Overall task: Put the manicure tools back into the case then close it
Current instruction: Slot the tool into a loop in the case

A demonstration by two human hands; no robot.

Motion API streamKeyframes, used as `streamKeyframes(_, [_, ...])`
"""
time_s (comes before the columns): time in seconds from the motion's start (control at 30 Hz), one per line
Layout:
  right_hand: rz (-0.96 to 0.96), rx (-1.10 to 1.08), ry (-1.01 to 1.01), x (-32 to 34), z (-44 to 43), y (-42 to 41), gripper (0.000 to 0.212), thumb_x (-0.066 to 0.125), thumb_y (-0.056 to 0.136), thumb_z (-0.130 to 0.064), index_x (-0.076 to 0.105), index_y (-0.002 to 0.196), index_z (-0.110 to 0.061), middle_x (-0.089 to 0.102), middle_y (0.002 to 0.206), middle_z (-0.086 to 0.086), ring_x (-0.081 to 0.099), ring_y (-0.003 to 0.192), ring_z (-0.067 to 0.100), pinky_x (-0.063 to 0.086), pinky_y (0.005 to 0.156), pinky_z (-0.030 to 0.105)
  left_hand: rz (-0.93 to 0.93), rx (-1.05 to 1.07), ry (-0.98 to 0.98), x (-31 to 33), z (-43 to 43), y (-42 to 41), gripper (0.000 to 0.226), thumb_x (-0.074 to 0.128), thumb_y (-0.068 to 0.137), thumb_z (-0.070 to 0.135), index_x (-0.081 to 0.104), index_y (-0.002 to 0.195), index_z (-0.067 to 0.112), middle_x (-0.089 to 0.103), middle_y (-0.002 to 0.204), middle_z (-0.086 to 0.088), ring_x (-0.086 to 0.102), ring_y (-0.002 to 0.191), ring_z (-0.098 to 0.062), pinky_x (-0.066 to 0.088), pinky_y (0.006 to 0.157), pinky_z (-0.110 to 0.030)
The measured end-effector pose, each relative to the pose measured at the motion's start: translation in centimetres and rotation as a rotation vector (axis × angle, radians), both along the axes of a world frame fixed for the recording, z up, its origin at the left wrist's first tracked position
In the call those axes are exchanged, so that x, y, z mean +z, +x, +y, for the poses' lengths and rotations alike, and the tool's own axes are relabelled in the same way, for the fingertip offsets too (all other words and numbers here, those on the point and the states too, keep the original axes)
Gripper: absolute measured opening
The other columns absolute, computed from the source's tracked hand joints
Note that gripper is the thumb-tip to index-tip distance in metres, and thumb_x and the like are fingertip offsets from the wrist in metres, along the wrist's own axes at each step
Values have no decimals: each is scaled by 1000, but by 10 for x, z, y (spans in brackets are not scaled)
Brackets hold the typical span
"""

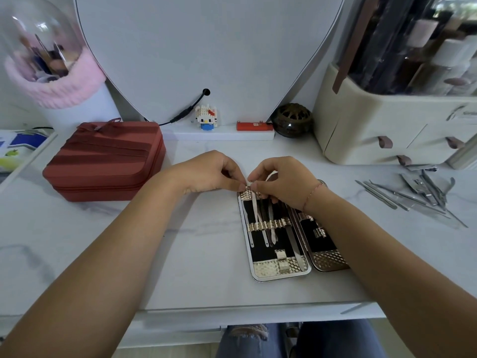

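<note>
The case (265, 270) lies open flat on the tabletop in front of me. Its left half faces up with four or so tools tucked under the gold band (268, 225) across its middle. Its right half is mostly hidden under my right forearm, and the holders I can see there look empty. I judge the job well short of half done: a few pieces are seated, one is being seated, and closing has not begun.

The slim tool (254, 210) I am working on lies along the left side of the case's left half, threaded under the band, its top end at the case's far edge. My left hand (211, 173) and right hand (285, 182) meet there, each with thumb and forefinger pinched on that top end and the other fingers curled. The tip itself is too small to make out.

Right of the case, well apart from it, the loose tools (413, 193) lie in a scattered heap, all yet to be brought over. Left of the case and farther back sits a red pouch (105, 161). Beyond the heap, right of the case, stands a cream organizer (382, 130).
</note>
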State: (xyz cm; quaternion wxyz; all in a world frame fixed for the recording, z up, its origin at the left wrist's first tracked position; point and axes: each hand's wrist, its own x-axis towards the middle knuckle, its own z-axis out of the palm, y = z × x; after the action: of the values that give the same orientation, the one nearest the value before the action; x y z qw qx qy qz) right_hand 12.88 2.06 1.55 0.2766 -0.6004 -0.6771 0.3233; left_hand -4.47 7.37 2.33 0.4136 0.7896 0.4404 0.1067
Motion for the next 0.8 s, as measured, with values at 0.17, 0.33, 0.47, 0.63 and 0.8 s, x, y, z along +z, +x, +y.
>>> streamKeyframes(0.17, [-351, 73, 137, 1, -2, 0, 13, 62, 84, -28, 71, 93, -25, 47, 91, -6, 44, 68, 1, 32, 63, 14, -4, 10, -8, -3, 2, -1, 5, 74, 79, 16, 75, 84, 17, 62, 55, 17, 49, 49, 7, 34, 49, -3])
streamKeyframes(0.33, [-348, 151, 163, -1, -12, 8, 19, 58, 88, -25, 69, 104, -29, 50, 98, -4, 51, 84, 9, 34, 69, 7, -10, 15, -9, -4, 3, -1, 4, 75, 78, 17, 75, 81, 21, 66, 65, 14, 52, 53, 9, 38, 53, -4])
streamKeyframes(0.47, [-315, 190, 172, -6, -19, 12, 21, 55, 90, -20, 70, 103, -29, 48, 96, -8, 49, 83, 5, 34, 71, 2, -18, 15, -13, -4, 3, -1, 4, 76, 78, 17, 74, 80, 20, 66, 66, 13, 53, 54, 9, 38, 53, -3])
streamKeyframes(0.63, [-318, 196, 165, -7, -18, 12, 25, 54, 91, -20, 66, 111, -29, 47, 96, -6, 48, 85, 7, 34, 73, 4, -9, 13, -9, -3, 2, -1, 4, 75, 78, 18, 74, 81, 20, 65, 60, 18, 52, 52, 10, 36, 51, -2])
streamKeyframes(0.8, [-316, 228, 154, -7, -18, 12, 27, 54, 91, -21, 64, 115, -29, 46, 97, -4, 49, 83, 10, 39, 78, 19, -3, 5, -16, -2, 2, -1, 3, 74, 80, 17, 73, 83, 18, 62, 53, 23, 50, 48, 10, 33, 48, -2])
